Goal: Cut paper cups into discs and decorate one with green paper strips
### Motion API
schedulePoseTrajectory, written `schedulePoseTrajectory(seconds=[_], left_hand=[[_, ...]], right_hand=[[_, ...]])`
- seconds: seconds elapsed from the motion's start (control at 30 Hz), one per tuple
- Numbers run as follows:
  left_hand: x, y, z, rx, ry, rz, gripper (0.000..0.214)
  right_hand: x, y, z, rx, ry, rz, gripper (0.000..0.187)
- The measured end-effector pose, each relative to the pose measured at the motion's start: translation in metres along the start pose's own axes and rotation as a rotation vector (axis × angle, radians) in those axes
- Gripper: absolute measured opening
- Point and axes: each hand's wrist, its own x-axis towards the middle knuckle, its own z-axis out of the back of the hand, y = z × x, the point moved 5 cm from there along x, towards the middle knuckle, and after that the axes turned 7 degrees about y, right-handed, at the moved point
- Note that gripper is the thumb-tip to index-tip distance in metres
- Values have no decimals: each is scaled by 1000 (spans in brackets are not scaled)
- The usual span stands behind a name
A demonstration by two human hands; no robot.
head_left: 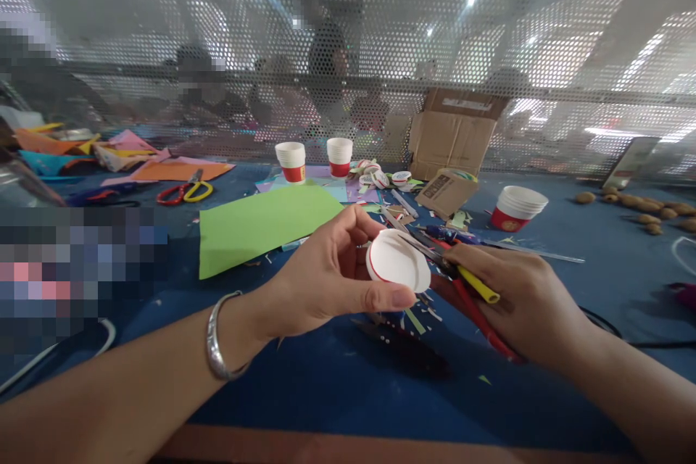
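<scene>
My left hand (342,268) pinches a shallow white paper cup piece (399,264) with a red band, its thumb along the near rim and its fingers behind. My right hand (516,297) is closed around scissors (478,319) with one red handle and one yellow handle. Their blades reach over the far right rim of the cup piece. Whether the blades bite into the paper I cannot tell. Below both hands, paper scraps (416,320) lie on the blue table (304,391).
A green paper sheet (261,228) lies left of centre, with red-and-yellow scissors (185,190) behind it. White-and-red cup stacks (291,162) stand at the back, and another cup stack (516,209) is at right. A cardboard box (454,138) leans against the perforated screen (217,14).
</scene>
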Motion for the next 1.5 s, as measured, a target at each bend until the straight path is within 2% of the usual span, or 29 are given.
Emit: schedulePoseTrajectory(seconds=[0.13,0.33,0.5,0.7,1.0,1.23,1.5], left_hand=[[0,0,-1,9,12,24,49],[3,4,2,-43,-37,-43,42],[3,7,4,-61,-48,-2,45],[2,9,-1,-61,14,39,47],[2,7,-2,-70,45,57,48],[0,8,-5,-77,105,100,47],[1,8,-4,-84,120,126,45]], right_hand=[[0,1,1,-24,-5,32,24],[-3,-8,-3,-23,27,-8,18],[-1,-8,-6,40,48,-40,16],[2,-1,-2,46,33,-13,23],[-1,0,1,-3,23,29,18],[-9,-4,-8,55,40,34,18],[-11,-5,-5,-20,-8,74,16]])
